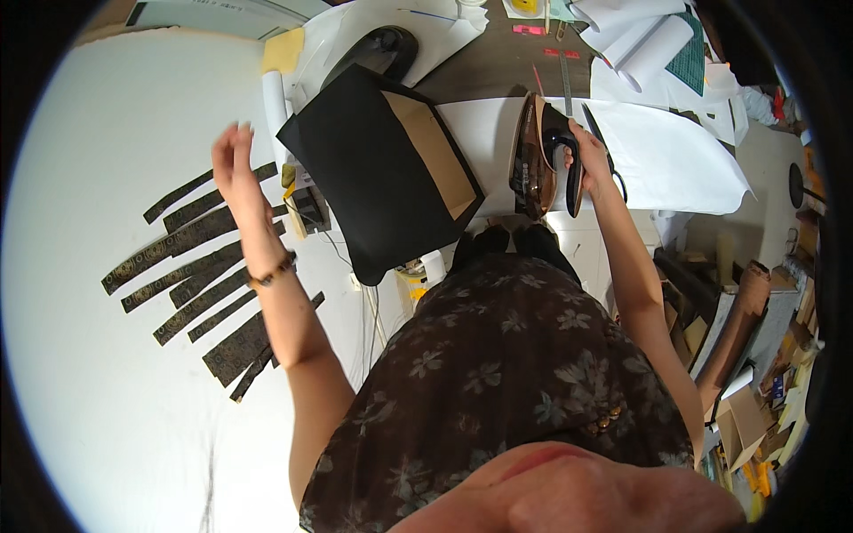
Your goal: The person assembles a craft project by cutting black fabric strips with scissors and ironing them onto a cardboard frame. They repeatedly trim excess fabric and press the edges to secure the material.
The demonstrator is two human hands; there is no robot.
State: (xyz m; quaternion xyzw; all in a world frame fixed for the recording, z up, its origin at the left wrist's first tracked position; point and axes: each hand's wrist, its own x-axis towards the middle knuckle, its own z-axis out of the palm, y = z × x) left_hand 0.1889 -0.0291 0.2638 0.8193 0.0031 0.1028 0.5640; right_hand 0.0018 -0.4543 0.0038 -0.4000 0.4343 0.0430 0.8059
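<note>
My right hand point(590, 162) is wrapped round the handle of a dark brown and black clothes iron point(537, 158). The iron's tip points to the far side, and white paper point(675, 160) lies under and beside it. Just right of that hand is a pair of black scissors point(601, 133), partly hidden by the fingers. My left hand point(236, 173) is raised at the left with fingers extended and nothing visible in it. Between my hands lies a large black sheet point(364, 169), its near end hanging over the table's edge. A tan board panel point(433, 153) shows along its right side.
Dark patterned strips point(204, 231) line the white surface point(98, 178) at the left. Farther back are a black rounded object point(378, 53), a metal ruler point(566, 82), rolled paper point(653, 53) and a green cutting mat point(689, 58). Boxes and a brown roll point(742, 311) crowd the right side.
</note>
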